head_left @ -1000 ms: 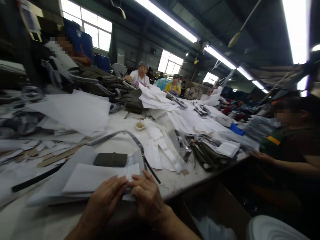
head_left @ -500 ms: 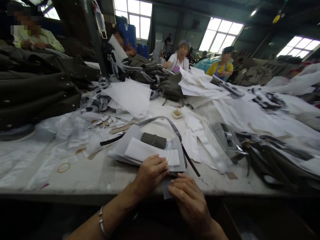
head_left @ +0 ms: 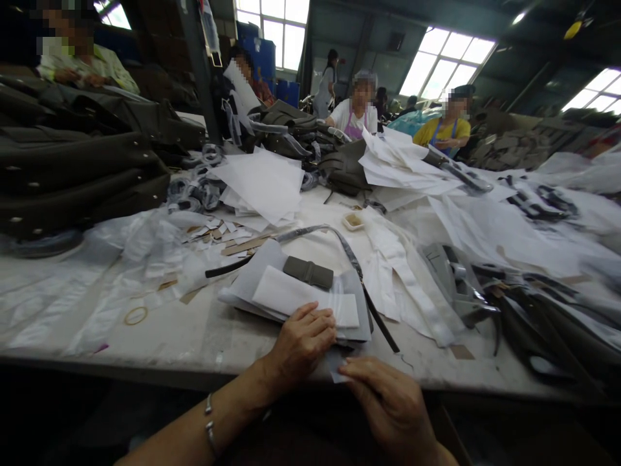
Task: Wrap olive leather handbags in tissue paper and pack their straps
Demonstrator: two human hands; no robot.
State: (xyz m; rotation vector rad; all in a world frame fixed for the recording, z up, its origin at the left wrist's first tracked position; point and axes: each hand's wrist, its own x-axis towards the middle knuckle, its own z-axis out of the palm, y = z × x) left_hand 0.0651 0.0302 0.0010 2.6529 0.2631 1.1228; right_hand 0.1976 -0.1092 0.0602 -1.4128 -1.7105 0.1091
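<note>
In front of me lies a flat dark bag [head_left: 366,338], mostly covered by a grey sheet [head_left: 361,304]. A folded white sheet [head_left: 286,291] and a small olive-grey folded piece [head_left: 308,272] rest on top. A dark strap [head_left: 345,243] loops behind it. My left hand [head_left: 306,340] is closed over the bag's front edge, fingers together on the white sheet; its thumb is hidden. At the table's edge, my right hand [head_left: 392,395] pinches a small translucent strip [head_left: 336,366] between thumb and fingers.
Clear plastic bags [head_left: 145,246], paper scraps [head_left: 213,230] and a rubber band [head_left: 135,316] lie left. White sheets [head_left: 264,181] are stacked behind. To the right are white strips [head_left: 412,278] and dark bags [head_left: 543,323]. Several co-workers [head_left: 356,113] sit across the table.
The view has shifted, so the table's contents appear farther right. My right hand has turned slightly and its fingers pinch the strip more tightly. My left hand stays on the bag.
</note>
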